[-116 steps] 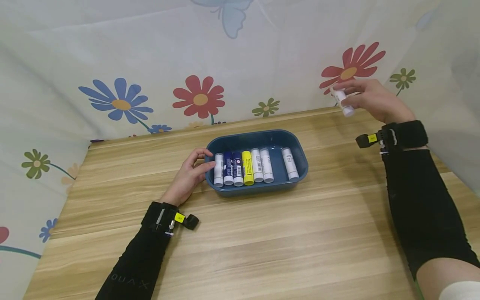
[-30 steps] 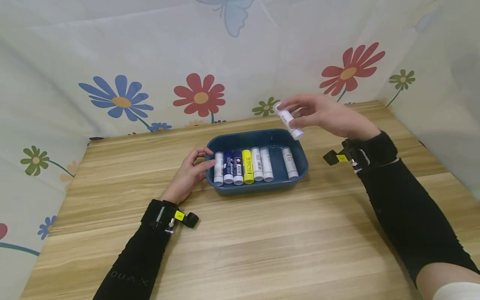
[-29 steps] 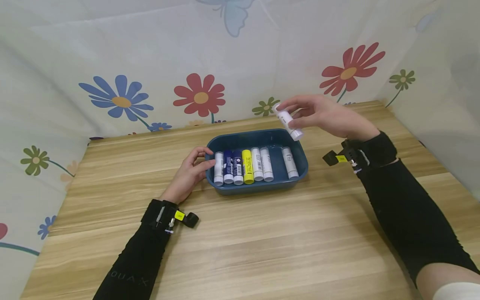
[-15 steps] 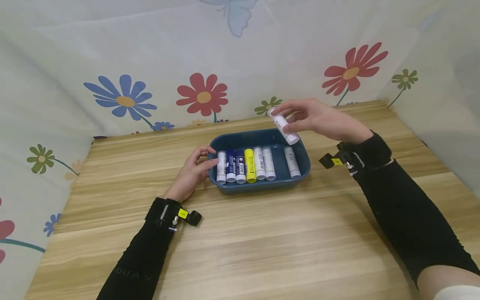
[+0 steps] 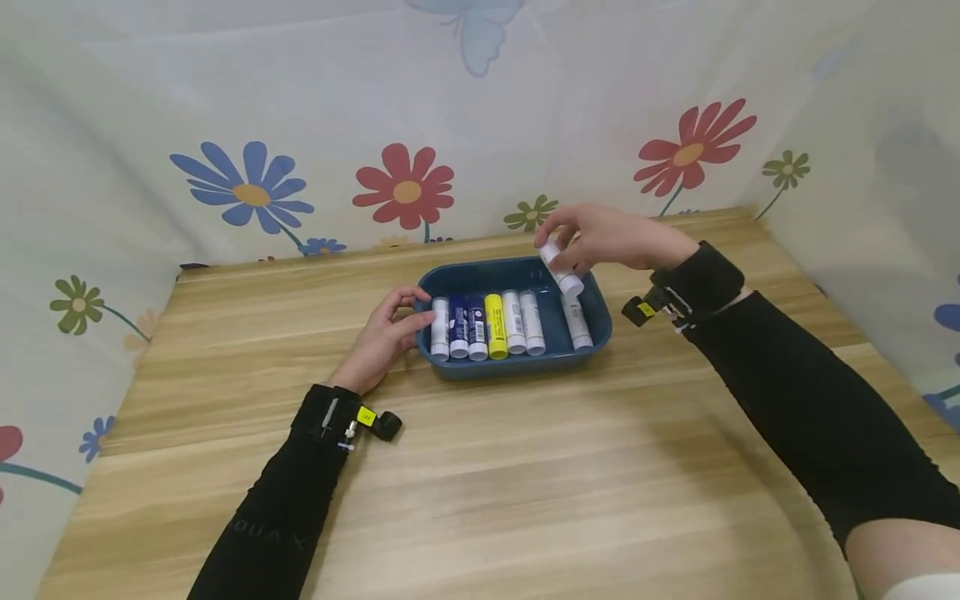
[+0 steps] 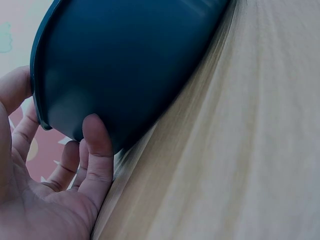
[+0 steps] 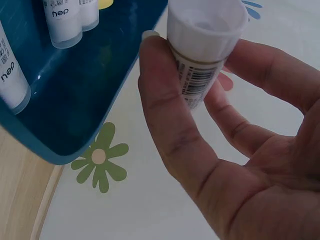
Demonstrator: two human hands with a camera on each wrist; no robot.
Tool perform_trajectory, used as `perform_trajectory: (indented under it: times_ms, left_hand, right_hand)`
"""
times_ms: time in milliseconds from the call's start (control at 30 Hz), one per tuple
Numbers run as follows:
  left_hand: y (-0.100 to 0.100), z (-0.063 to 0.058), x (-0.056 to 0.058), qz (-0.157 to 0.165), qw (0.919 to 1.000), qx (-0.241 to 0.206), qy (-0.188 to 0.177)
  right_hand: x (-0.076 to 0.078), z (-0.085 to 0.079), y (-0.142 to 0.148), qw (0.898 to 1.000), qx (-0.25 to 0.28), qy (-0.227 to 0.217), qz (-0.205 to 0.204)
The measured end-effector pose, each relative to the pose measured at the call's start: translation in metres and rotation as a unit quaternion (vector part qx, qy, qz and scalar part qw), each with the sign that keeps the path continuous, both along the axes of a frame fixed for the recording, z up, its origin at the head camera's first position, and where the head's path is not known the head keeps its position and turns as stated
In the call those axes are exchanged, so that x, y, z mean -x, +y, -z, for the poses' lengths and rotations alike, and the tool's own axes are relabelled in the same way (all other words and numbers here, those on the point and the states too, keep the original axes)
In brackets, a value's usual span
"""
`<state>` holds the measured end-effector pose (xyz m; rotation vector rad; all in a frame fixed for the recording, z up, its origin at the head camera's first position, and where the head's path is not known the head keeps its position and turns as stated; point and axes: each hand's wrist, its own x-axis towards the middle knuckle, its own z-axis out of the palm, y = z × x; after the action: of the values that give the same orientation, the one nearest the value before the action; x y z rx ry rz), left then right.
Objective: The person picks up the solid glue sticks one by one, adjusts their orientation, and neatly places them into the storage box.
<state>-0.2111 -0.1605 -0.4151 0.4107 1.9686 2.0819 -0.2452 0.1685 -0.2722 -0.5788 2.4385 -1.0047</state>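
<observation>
A dark blue plastic bin (image 5: 517, 367) stands on the table with a row of glue sticks inside. My left hand (image 5: 382, 337) grips its left end, thumb at the rim and fingers against the outer wall (image 6: 125, 60). My right hand (image 5: 611, 237) pinches a white glue stick (image 5: 562, 271) between thumb and fingers, tilted above the bin's back right part. In the right wrist view the stick's white end and barcode show. A white glue stick (image 5: 577, 325) lies alone at the bin's right, its top partly hidden by the held one.
Left of a gap in the bin lie a yellow glue stick (image 5: 496, 329), two dark blue ones (image 5: 458, 329) and several white ones (image 5: 532, 325). The wooden table (image 5: 480, 483) meets a flower-printed cloth (image 5: 480, 108) close behind the bin.
My right hand has carried the white glue stick from the far right over to the bin, then lowered it towards the right side. My left hand has stayed on the bin's left end.
</observation>
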Motion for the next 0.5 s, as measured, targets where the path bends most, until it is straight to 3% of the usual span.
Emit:
perform_trajectory:
  times_ms: [167,333,500]
  left_hand:
    - [0.001,-0.002,0.003,-0.003,1.0,-0.003,0.004]
    - [0.001,-0.003,0.002,0.001,0.9999,-0.012,0.004]
    - [0.0,-0.002,0.0,0.002,1.0,-0.009,-0.002]
  right_hand:
    - [0.002,-0.004,-0.014,0.998,-0.058,-0.025,-0.012]
    - [0.003,-0.007,-0.026,0.99,-0.137,-0.042,-0.005]
    - [0.0,0.0,-0.033,0.986,-0.16,-0.056,0.006]
